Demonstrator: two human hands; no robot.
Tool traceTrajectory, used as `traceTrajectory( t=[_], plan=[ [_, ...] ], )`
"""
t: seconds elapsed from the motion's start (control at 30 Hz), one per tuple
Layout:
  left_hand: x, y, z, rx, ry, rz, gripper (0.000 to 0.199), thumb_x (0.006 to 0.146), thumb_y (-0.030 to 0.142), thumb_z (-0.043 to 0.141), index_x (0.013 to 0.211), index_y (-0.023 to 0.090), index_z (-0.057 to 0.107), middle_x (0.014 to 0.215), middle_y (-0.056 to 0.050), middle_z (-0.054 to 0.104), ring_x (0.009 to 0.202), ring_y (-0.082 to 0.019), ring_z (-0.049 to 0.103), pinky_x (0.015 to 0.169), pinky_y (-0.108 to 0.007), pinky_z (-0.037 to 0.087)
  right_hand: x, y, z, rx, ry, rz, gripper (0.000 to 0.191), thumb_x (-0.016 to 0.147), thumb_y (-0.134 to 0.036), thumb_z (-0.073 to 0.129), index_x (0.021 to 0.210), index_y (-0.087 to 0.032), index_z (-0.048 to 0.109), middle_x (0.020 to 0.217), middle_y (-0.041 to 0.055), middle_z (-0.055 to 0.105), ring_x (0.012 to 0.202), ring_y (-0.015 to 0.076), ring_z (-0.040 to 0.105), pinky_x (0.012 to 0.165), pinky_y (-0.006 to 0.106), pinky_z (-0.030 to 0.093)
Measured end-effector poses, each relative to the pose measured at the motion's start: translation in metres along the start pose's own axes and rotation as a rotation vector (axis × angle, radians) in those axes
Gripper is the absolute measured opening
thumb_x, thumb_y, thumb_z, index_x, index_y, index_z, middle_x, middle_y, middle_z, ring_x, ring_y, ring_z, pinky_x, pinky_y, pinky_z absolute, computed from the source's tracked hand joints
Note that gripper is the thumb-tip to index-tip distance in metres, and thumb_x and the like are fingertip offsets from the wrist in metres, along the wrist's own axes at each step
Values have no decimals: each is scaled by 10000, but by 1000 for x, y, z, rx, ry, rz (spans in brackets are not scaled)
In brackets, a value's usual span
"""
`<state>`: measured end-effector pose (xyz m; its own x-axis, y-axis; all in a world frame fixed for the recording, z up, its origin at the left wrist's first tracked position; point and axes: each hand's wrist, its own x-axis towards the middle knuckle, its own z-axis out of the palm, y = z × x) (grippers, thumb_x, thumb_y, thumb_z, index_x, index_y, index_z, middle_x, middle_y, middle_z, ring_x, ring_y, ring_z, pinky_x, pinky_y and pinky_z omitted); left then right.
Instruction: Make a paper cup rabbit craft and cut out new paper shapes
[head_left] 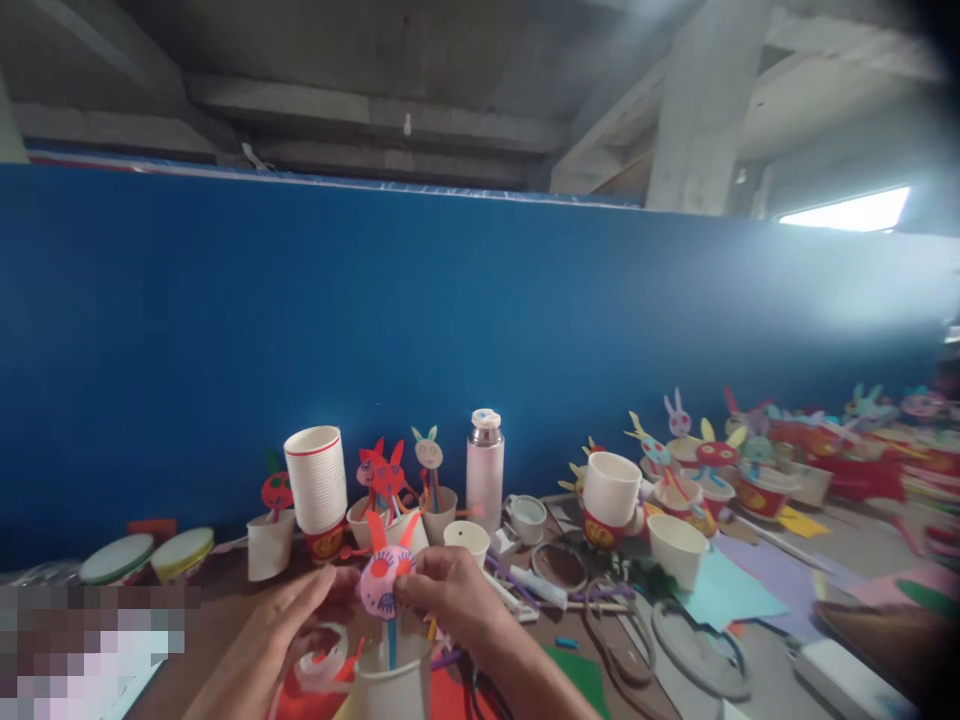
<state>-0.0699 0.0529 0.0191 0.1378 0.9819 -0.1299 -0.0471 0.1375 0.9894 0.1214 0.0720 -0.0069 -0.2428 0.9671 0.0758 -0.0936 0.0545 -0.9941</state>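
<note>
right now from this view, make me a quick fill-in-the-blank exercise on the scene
The right hand touches a paper animal face coloured ____.
The stick below that face is ____.
In the picture, the thermos stands to the ____ of the tall paper-cup stack.

Missing words: pink; blue; right.

the rabbit face (379, 592) looks like matt paper, its cup (394, 692) like smooth, matt paper. the flask (484, 485) has a satin body and shiny metal collar (486, 437). the ceiling (465, 55) looks like rough concrete.
</note>
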Motion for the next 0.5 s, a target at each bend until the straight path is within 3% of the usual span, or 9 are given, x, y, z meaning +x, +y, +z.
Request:
traceTrajectory(
  t=[0.13,0.17,0.23,0.3,0.5],
  plan=[
    [8,-21,-4,-175,-205,-82,423,681,524,641,987,237,695,1020,-95,720,1023,-325,601,755,-392,517,-1,-7,-1,-9,53,-1,125,634,-243,605,576,-132,600,478,-34,502,426,66,406,426,187,278],
    [11,-27,-5,-193,-176,-32,426,668,562,629,959,258,702,1024,-82,720,1046,-331,589,724,-379,524,-1,-8,-1,-14,67,-1,123,636,-243,603,576,-136,598,475,-33,501,421,70,409,422,190,279],
    [15,-36,-6,-185,-272,-38,498,504,608,717,851,250,729,1014,-96,722,1088,-387,549,690,-402,535,-2,-9,-1,13,76,-11,134,649,-263,605,587,-144,598,484,-30,511,420,76,424,423,195,299],
    [14,-39,-4,-167,-284,-21,516,469,553,768,889,258,717,1071,-91,700,1157,-376,496,771,-404,517,-3,-10,0,58,73,-31,153,661,-292,613,607,-149,604,501,-30,522,435,83,451,443,201,333],
    [-8,-25,12,-135,-273,-3,678,425,532,792,1029,253,661,1020,-105,710,1119,-368,530,889,-453,453,-9,-20,5,141,85,-112,204,645,-327,646,629,-127,609,533,-23,529,511,102,503,522,219,402]
  ],
)
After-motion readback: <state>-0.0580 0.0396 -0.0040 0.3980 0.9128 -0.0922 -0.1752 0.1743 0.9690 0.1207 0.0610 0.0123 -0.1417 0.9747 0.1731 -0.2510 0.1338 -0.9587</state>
